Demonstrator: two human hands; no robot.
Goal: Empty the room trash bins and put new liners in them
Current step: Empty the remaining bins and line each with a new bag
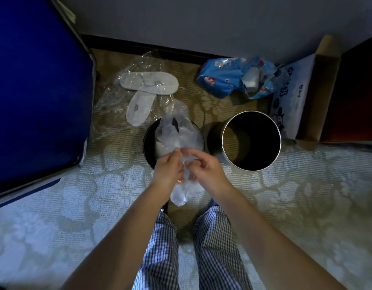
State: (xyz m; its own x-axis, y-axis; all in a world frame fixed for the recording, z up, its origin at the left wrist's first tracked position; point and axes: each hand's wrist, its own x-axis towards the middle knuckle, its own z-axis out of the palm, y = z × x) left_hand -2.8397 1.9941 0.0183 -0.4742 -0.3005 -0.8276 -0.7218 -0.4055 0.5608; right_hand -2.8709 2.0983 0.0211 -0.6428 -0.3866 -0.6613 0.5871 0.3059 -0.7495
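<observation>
Head view shows the left hand [167, 170] and right hand [206, 170] with fingers curled, each grip pinching the clear liner [181, 132]. The liner hangs right over the dark bin [148, 146]. Just right of that bin stands the silver-rimmed bin [231, 143]. Slippers [149, 82] lie on the floor behind the dark bin.

The patterned carpet [55, 206] bears a dark bin [148, 147], a steel-rimmed bin [222, 141] beside it, wrapped slippers [149, 82] and blue packaging [222, 79].

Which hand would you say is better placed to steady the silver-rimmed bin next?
Right, probably: the right hand is nearer the silver-rimmed bin; the left hand is over the black bin. Both hold the liner.
</observation>
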